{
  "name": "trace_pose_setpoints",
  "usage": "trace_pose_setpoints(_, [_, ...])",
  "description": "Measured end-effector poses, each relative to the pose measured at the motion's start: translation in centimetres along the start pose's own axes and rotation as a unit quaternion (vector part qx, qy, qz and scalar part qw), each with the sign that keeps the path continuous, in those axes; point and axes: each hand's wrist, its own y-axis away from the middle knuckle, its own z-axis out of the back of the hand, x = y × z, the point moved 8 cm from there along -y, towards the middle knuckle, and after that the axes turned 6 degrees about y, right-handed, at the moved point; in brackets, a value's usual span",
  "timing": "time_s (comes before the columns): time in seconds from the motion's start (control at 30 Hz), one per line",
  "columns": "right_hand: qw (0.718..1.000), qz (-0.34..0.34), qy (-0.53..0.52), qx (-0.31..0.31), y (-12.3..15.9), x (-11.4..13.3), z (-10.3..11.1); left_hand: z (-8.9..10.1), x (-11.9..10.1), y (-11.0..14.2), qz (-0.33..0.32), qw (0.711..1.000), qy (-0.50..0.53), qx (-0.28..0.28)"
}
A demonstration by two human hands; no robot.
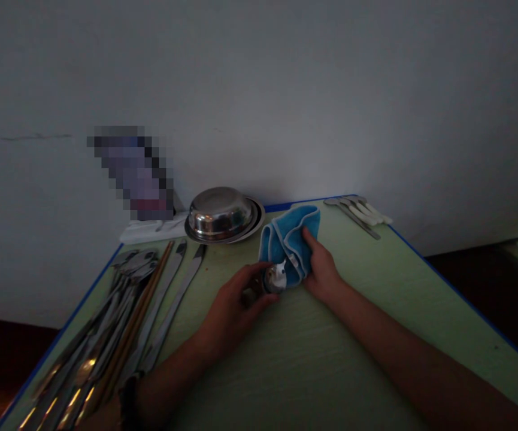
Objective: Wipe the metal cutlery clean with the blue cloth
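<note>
My left hand (236, 299) is closed with its fingers and thumb around the edge of a small round shiny metal dish (275, 277). Its inside faces toward the right, and its exact kind is hard to make out in the dim light. A blue cloth (289, 239) with pale edging is bunched in my right hand (324, 266), the thumb lying over its front. The cloth's lower part reaches the dish, and both are held above the middle of the green table (312, 365).
Large metal spoons (137, 263), wooden chopsticks (144, 311) and two table knives (175, 314) lie along the left side. Stacked metal bowls (220, 212) stand at the back, beside a blurred propped object (135, 173). Several spoons with pale handles (362, 209) lie at the back right.
</note>
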Motion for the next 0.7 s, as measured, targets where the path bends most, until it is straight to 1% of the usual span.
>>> trace_pose_setpoints(0.13, [1.000, -0.018, -0.010, -0.024, -0.5, 0.2, 0.9, -0.2, -0.2, 0.2, -0.016, 1.000, 0.016, 0.015])
trace_pose_setpoints(0.23, [1.000, 0.004, 0.008, -0.021, -0.6, 0.4, 1.2, -0.2, -0.2, 0.4, -0.017, 0.999, 0.036, 0.011])
trace_pose_setpoints(0.33, [0.999, 0.030, 0.025, -0.001, -0.5, 0.6, 0.9, 0.0, -0.6, 0.4, -0.028, 0.997, 0.076, -0.010])
trace_pose_setpoints(0.47, [0.997, 0.045, 0.045, 0.036, -0.1, 0.7, 0.2, 0.1, -0.7, 0.4, -0.039, 0.993, 0.109, -0.034])
trace_pose_setpoints(0.53, [0.996, 0.047, 0.050, 0.051, 0.0, 0.8, -0.1, 0.3, -0.5, 0.4, -0.037, 0.992, 0.108, -0.052])
trace_pose_setpoints(0.63, [0.997, 0.035, 0.030, 0.058, -0.1, 0.8, -0.2, 0.8, 0.0, 0.3, -0.020, 0.991, 0.098, -0.088])
trace_pose_setpoints(0.7, [0.998, 0.026, 0.011, 0.058, -0.3, 0.7, -0.1, 0.8, 0.3, 0.1, 0.003, 0.994, 0.067, -0.083])
